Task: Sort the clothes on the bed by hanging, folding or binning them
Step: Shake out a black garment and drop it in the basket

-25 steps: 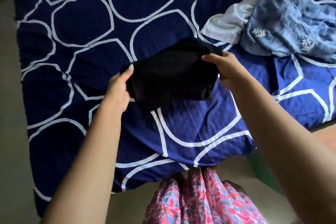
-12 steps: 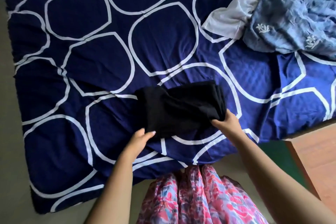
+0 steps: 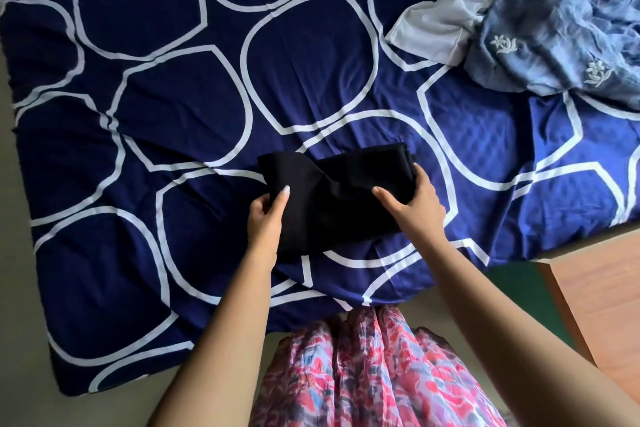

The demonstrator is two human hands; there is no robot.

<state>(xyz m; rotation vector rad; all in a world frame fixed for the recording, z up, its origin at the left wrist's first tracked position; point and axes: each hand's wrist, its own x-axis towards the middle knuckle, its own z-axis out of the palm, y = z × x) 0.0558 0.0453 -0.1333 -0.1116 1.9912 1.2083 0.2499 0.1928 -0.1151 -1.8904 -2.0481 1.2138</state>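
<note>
A folded black garment (image 3: 332, 194) lies on the navy bed cover (image 3: 173, 107) near the bed's front edge. My left hand (image 3: 266, 218) pinches its left edge between thumb and fingers. At the garment's right end my right hand (image 3: 412, 204) grips the folded layers, thumb on top and fingers round the far side. A crumpled pale blue embroidered garment (image 3: 561, 31) and a white garment (image 3: 440, 24) lie in a heap at the bed's far right corner.
A wooden piece of furniture (image 3: 602, 291) stands at the right, close to the bed's front corner, with a green strip of floor beside it. My pink patterned skirt (image 3: 367, 374) fills the bottom middle. Bare floor runs along the bed's left side.
The black garment came down from mid-air onto the bed cover near the front edge. Both hands followed it down and now hold its two ends.
</note>
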